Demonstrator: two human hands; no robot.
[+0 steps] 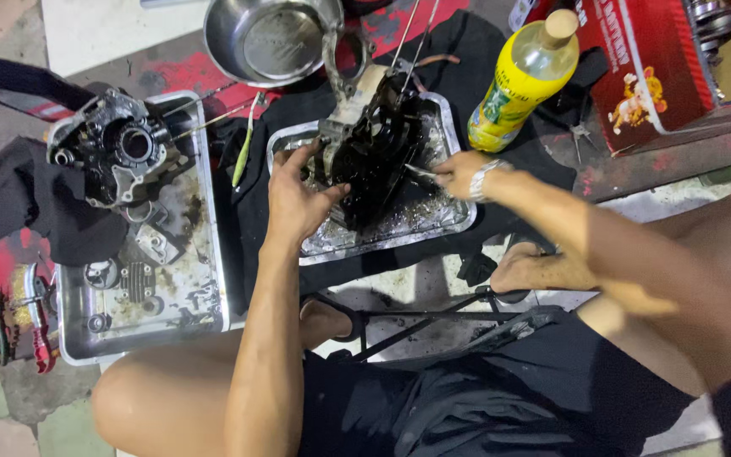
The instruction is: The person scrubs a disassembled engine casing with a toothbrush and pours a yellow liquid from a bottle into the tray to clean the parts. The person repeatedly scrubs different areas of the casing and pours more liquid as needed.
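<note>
Your left hand (294,199) is clamped on the near-left edge of the black, oily engine case (374,148), which stands in the shallow metal tray (458,222) just beyond your fingers. It looks heavy, rigid and slick, so hold it by its cast ribs and flanges, not the greasy flat faces. To its right, your right hand (460,173) pinches a thin metal tool (420,173) against the case's side.
</note>
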